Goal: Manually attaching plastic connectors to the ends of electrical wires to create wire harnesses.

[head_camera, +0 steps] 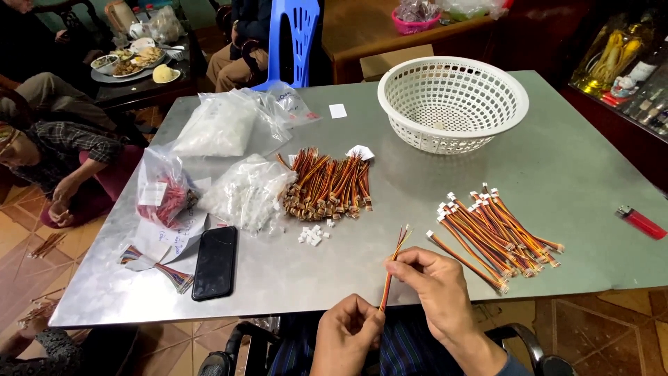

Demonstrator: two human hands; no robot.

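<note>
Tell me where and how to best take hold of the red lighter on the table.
Grip the red lighter across its long, narrow red body, coming from above. It lies flat on the metal table near the right edge, apart from other things, so probably both long sides are free for fingertips.

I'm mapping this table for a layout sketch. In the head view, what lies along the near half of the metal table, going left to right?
Black phone → small white connectors → wire bundle held in both hands → finished pile of orange wires with white ends → red lighter.
</note>
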